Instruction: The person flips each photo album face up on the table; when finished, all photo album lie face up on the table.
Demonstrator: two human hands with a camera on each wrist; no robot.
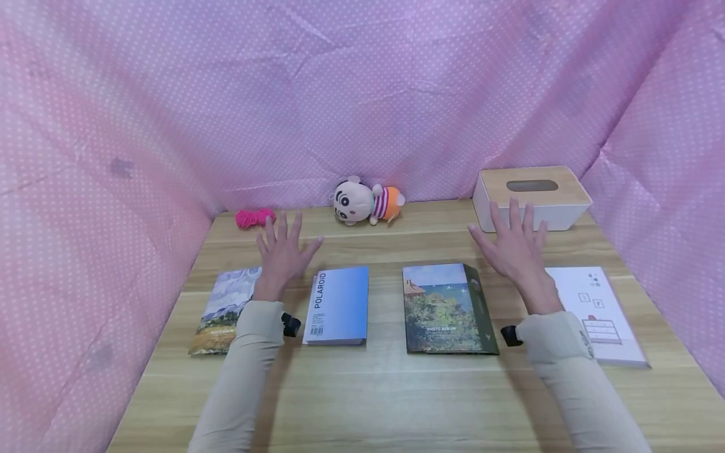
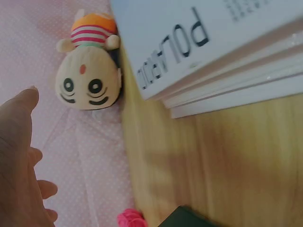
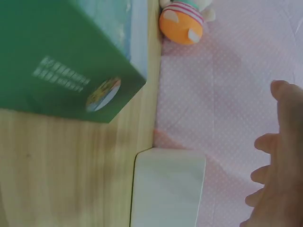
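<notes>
Fingers spread and holding nothing, my left hand (image 1: 281,258) hovers between a landscape-covered photo album (image 1: 223,311) and a blue album marked POLAROID (image 1: 338,305). My right hand (image 1: 517,251) is likewise spread and bare, in the air between a green-spined photo album (image 1: 447,308) with a garden-and-sea cover and a white book (image 1: 603,314) with line drawings. The left forearm hides part of the landscape album; the right one covers an edge of the white book. In the left wrist view the POLAROID album (image 2: 189,38) shows its layered page edges.
At the back lie a pink bundle of cord (image 1: 255,218) and a plush doll (image 1: 368,201) in a striped top. A white tissue box (image 1: 532,198) with a wooden lid stands at the back right. Pink dotted cloth (image 1: 362,94) hangs around the wooden table (image 1: 362,402).
</notes>
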